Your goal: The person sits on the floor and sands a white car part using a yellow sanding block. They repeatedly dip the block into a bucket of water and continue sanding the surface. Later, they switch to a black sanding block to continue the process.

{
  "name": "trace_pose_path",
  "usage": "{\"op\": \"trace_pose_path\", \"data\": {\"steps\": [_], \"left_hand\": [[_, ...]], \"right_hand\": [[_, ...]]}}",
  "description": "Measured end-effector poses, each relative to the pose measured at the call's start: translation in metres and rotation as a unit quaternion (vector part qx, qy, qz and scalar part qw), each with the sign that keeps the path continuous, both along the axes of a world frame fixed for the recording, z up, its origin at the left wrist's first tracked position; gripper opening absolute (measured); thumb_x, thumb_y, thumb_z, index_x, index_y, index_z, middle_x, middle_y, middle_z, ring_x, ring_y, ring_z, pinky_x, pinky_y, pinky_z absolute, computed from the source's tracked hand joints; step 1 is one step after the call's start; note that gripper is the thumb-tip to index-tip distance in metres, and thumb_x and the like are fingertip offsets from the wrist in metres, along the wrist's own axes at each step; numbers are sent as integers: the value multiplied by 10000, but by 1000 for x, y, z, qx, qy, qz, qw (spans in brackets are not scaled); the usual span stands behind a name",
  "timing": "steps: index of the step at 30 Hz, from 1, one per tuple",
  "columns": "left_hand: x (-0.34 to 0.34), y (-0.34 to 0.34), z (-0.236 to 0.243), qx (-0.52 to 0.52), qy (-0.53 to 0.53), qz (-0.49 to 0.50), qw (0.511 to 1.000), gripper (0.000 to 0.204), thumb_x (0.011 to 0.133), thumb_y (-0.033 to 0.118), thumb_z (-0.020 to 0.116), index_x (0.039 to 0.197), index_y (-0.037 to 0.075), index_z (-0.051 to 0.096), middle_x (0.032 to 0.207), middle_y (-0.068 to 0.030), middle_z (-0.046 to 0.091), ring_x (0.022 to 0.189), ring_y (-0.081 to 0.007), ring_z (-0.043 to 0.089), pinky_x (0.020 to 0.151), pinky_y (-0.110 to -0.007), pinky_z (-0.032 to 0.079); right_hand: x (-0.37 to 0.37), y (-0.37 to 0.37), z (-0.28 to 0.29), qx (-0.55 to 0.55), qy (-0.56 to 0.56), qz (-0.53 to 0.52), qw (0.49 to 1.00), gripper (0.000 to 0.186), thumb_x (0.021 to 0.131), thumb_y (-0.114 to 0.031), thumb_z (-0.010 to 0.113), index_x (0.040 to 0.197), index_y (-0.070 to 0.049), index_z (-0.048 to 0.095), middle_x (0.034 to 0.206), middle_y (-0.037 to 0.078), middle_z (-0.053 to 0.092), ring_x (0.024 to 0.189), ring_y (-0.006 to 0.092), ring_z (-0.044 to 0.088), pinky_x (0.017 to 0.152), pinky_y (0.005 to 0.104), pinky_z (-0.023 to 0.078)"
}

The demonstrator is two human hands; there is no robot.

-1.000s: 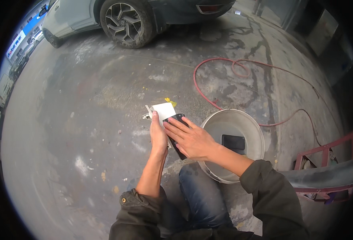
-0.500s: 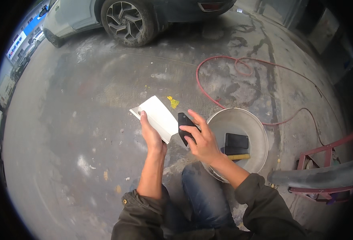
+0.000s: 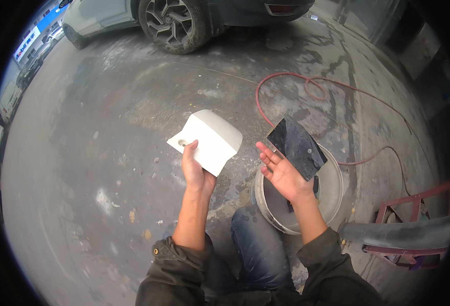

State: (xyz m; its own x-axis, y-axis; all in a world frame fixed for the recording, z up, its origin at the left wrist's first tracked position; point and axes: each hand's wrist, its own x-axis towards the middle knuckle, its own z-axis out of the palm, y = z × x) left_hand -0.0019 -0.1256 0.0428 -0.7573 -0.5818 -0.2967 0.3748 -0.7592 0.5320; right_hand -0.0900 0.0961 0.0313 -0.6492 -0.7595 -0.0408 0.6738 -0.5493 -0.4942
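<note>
A white, creased panel piece [image 3: 212, 135] with a round hole near its left corner is held in my left hand [image 3: 195, 171]. The thumb presses on its face and the fingers go underneath, out of sight. To the right, my right hand [image 3: 287, 178] is turned palm up with its fingers loosely curled. At its thumb side it holds a thin black sheet, sandpaper by its look [image 3: 297, 148], tilted and wet-looking. The thumb is hidden by the sheet. Under this hand stands a round whitish bucket [image 3: 340, 176]; dark things inside it are mostly covered.
A red hose [image 3: 259, 97] loops over the stained concrete floor [image 3: 107, 148]. A car [image 3: 194, 23] is parked ahead. At right, a dark grey curved part [image 3: 398, 235] rests by a red metal frame [image 3: 388, 210]. My bent knee [image 3: 260, 250] is beside the bucket.
My right hand has moved right, away from the panel, and rolled palm up, so the black sheet now shows its broad face. The panel has tilted, showing its hole and more of its far face.
</note>
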Motion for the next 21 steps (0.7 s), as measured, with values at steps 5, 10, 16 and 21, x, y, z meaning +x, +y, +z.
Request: {"op": "trace_pose_path", "data": {"steps": [5, 10, 16, 21], "left_hand": [[2, -8, -4, 29, 44, -5, 999, 558, 949, 247, 558, 1438, 19, 417, 1344, -143, 602, 1216, -308, 633, 1043, -468, 538], [3, -1, 7, -9, 27, -5, 1000, 573, 952, 270, 561, 1445, 17, 417, 1346, -138, 600, 1216, -310, 632, 1035, -469, 536], [1, 4, 8, -67, 1, -7, 998, 551, 960, 311, 570, 1411, 12, 461, 1291, -124, 625, 1184, -284, 644, 1001, -433, 541], [-2, 9, 1, -121, -2, -14, 993, 550, 1030, 425, 556, 1395, 19, 483, 1231, -115, 647, 1128, -250, 656, 975, -395, 535]], "right_hand": [[-1, 1, 7, 7, -70, 19, 997, 683, 1010, -426, 583, 1541, -37, 401, 1446, 187, 527, 1066, 216, 586, 874, 357, 502], [11, -16, 35, 272, 148, -160, 937, 448, 880, 34, 738, 1300, -13, 589, 1152, 59, 699, 1033, 114, 669, 873, 277, 559], [-1, 2, 35, 361, 318, -90, 872, 343, 864, 55, 689, 1199, 9, 631, 1017, 38, 724, 898, 118, 680, 817, 277, 537], [8, -20, 43, 417, 393, -70, 817, 218, 943, -117, 676, 1099, 29, 633, 924, 58, 691, 728, 116, 628, 691, 285, 516]]}}
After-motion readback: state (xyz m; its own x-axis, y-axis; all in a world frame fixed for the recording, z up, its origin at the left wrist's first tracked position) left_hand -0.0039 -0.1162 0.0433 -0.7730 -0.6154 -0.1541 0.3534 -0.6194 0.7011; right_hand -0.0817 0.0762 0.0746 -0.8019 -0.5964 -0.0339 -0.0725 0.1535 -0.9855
